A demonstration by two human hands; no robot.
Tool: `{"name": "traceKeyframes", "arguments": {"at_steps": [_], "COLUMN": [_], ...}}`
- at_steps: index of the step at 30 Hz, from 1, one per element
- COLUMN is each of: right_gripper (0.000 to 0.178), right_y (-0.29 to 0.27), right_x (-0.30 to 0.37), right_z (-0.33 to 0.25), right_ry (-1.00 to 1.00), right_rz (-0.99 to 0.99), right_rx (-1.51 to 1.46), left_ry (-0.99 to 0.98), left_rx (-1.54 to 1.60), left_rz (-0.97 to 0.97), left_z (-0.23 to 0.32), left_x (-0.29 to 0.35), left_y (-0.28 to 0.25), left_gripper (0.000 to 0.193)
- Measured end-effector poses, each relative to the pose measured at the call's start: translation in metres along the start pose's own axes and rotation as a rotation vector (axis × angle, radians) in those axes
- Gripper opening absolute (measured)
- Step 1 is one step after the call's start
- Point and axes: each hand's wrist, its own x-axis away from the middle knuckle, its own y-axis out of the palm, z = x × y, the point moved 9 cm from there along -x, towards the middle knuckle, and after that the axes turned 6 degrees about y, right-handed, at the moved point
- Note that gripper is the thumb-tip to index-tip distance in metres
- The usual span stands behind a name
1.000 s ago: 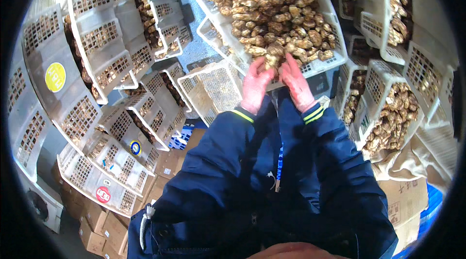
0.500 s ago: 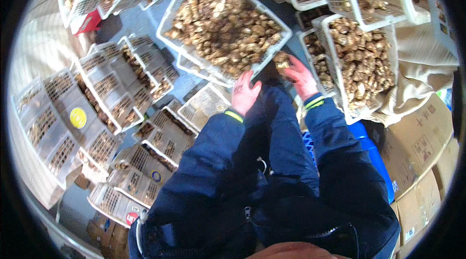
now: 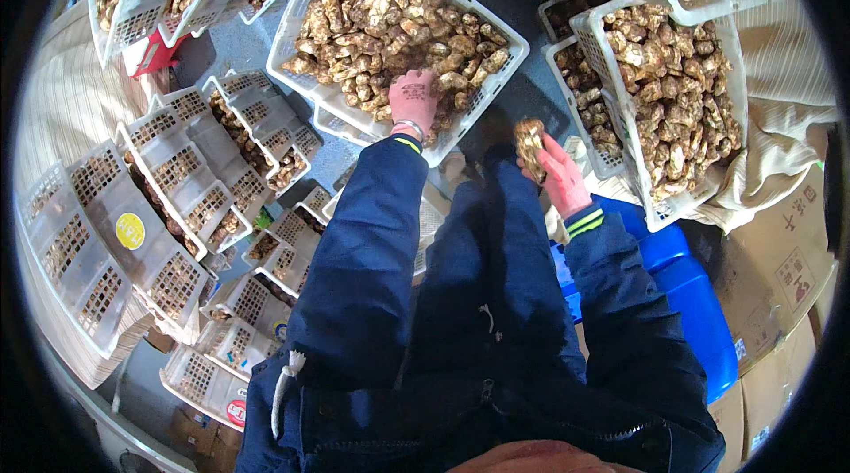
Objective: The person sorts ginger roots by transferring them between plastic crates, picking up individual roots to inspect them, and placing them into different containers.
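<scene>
A white plastic crate [image 3: 518,57] sits ahead of me, heaped with lumpy brown-and-cream pieces [image 3: 363,30] whose kind I cannot make out; they might be shells or mushrooms. My left hand [image 3: 413,101], in a pink glove, is pressed into the near side of this heap. Its fingers point down among the pieces and are mostly hidden. Beyond the crate's near right corner, my right hand [image 3: 565,181], gloved in pink too, holds one long brown-and-cream lump [image 3: 529,150] upright between thumb and fingers, above the floor.
At right stands another filled white crate [image 3: 580,30], with more stacked behind it. Rows of perforated white crates [image 3: 177,172] line the left. By my right arm are a blue plastic container [image 3: 695,314] and cardboard boxes [image 3: 770,269]. Striped cloth [image 3: 753,181] hangs beside the right crate.
My left hand has moved from the crate's near rim onto the heap inside. My right hand, still holding a brown-and-cream lump, has come down and closer to me, away from the crate.
</scene>
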Motion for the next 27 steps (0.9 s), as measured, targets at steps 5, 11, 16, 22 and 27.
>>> {"name": "traceKeyframes", "arguments": {"at_steps": [5, 11, 16, 22, 27], "right_gripper": [0.056, 0.053, 0.049, 0.05, 0.068], "right_y": [0.024, 0.062, 0.048, 0.032, 0.042], "right_x": [-0.032, -0.049, -0.081, -0.082, -0.08], "right_z": [-0.002, 0.027, 0.049, 0.036, 0.021], "right_ry": [-0.059, -0.042, -0.118, -0.118, -0.114], "right_rz": [-0.003, -0.033, 0.134, 0.205, 0.134], "right_rx": [-0.098, -0.195, -0.175, -0.324, -0.152], "left_ry": [-0.165, 0.17, 0.152, 0.132, 0.104], "left_rx": [0.248, 0.051, -0.048, 0.036, 0.005], "left_rz": [0.327, 0.067, 0.113, 0.21, 0.044], "left_z": [-0.042, -0.019, -0.009, 0.043, 0.038], "left_x": [0.014, -0.012, -0.001, 0.025, 0.01], "left_y": [-0.02, 0.011, -0.011, -0.001, 0.023], "left_gripper": [0.038, 0.073, 0.062, 0.038, 0.027]}}
